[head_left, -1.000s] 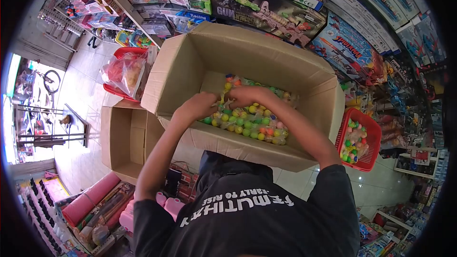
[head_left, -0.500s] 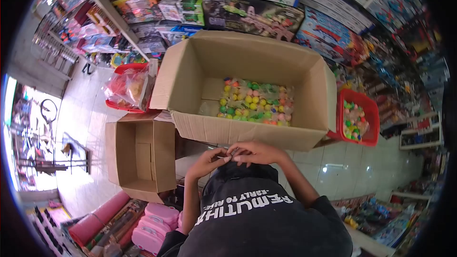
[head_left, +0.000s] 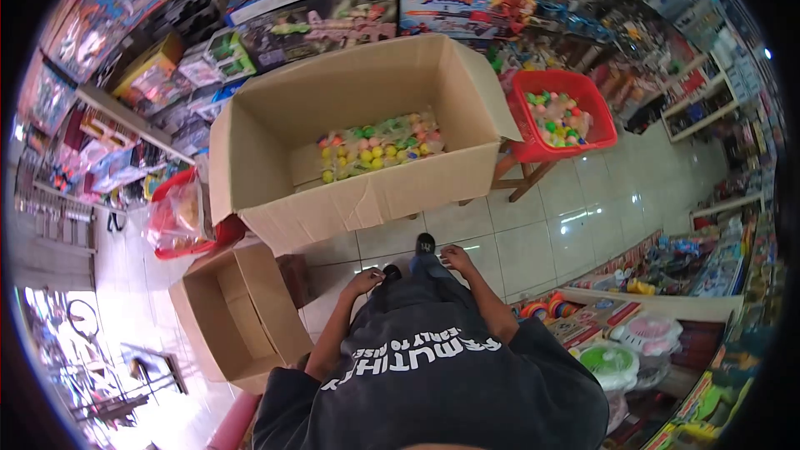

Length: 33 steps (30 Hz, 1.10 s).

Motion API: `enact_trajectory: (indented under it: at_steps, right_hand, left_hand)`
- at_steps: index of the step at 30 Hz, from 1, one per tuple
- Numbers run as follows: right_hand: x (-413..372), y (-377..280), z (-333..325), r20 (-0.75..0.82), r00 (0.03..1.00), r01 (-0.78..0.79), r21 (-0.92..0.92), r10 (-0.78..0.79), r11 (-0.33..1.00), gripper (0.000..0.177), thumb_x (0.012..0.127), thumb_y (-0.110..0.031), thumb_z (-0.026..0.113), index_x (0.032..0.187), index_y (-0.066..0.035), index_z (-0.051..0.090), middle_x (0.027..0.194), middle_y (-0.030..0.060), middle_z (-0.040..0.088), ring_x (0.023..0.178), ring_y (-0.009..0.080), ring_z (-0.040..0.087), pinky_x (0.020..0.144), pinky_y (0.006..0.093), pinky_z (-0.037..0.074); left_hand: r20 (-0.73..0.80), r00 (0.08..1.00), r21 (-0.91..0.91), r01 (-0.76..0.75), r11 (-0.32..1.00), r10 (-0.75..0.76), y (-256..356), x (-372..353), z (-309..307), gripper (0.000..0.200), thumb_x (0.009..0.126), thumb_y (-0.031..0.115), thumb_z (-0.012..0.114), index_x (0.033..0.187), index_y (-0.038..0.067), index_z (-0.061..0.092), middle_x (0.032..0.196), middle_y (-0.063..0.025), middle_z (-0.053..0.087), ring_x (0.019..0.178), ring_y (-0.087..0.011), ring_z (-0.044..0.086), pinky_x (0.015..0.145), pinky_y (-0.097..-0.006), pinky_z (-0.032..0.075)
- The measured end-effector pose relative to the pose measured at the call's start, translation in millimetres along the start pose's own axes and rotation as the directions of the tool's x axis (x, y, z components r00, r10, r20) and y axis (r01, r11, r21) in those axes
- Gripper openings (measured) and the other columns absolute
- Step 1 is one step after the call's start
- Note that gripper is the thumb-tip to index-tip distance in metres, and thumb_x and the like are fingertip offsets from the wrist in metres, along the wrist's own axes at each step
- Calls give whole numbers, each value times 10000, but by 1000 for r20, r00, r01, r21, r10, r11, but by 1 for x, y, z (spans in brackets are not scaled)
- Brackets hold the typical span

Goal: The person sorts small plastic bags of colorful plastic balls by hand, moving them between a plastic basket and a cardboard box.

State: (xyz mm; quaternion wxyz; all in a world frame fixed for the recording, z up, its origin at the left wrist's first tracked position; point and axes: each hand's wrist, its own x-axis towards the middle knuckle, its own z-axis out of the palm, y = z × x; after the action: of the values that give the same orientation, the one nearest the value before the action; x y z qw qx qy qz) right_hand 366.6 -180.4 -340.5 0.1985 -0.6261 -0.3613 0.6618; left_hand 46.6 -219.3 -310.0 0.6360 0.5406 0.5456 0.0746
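Left hand [head_left: 364,282] and right hand [head_left: 455,259] curl loosely — whether pinching, I cannot tell. A knock could spill multicoloured balls [head_left: 561,113] from the red plastic basket [head_left: 567,152].

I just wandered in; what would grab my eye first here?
Probably the big open box in the middle, with bright balls lying inside. To its right, a red basket holds similar balls. At the bottom, white lettering stands out on a dark shirt.
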Motion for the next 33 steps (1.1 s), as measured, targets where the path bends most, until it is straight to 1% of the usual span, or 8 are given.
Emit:
enact_trajectory:
  at_steps: [3,5,8,10,14,18,24,33]
  right_hand:
    - [-13,27,-21,-242,965,-107,-1,104,994,160,839,-168,548,946,-55,585,828,41,618,727,121,582,622,260,469]
    - [4,68,-33,-384,918,84,-56,-99,995,150,835,-157,551,874,-19,595,769,61,616,689,130,582,602,250,465]
    - [13,98,-51,-451,832,264,-192,-324,945,160,830,-147,556,839,5,604,751,79,622,682,137,590,592,253,466]
    - [3,90,-66,-448,848,274,-88,-283,958,152,828,-149,562,864,-9,608,764,71,628,684,121,595,567,234,456]
    - [-24,71,-114,-443,890,172,101,-110,980,149,831,-164,571,904,-38,604,769,53,625,651,94,584,532,226,454]
    - [-37,85,-174,-286,956,-28,121,62,992,173,835,-205,565,915,-55,596,766,36,614,642,93,571,517,242,450]
    - [-54,93,-258,-130,966,-221,43,225,974,243,834,-309,561,964,-105,589,817,10,618,688,114,582,536,277,454]
    - [-93,107,-340,-209,939,-218,254,273,942,234,838,-286,541,1011,-129,564,901,36,617,790,149,597,663,304,472]
  left_hand:
    - [-107,980,-18,169,986,-170,-31,19,14,427,798,423,582,995,45,610,877,-98,635,753,-171,588,662,-312,478]
    - [-80,953,-259,262,929,-291,-32,13,16,420,791,420,584,972,42,615,830,-87,625,697,-172,579,594,-332,479]
    - [-107,929,-242,320,916,-353,-52,13,13,415,783,418,591,965,46,612,814,-80,620,676,-172,573,559,-342,473]
    - [-69,920,22,389,921,-387,-61,17,11,419,794,419,577,976,41,589,829,-78,623,684,-172,573,552,-333,462]
    - [-65,883,20,467,884,-465,-45,45,33,393,809,389,569,999,45,557,849,-80,624,677,-172,568,526,-329,452]
    - [-231,851,-347,381,857,-472,10,83,76,358,829,323,569,1047,44,516,817,-93,616,645,-172,561,518,-331,464]
    - [-211,976,-203,18,979,-62,84,168,159,312,852,286,548,1064,58,553,878,-107,626,746,-181,579,655,-291,463]
    - [-187,951,105,-230,968,246,197,216,218,242,858,226,522,1009,51,594,822,-97,643,758,-168,606,721,-293,470]
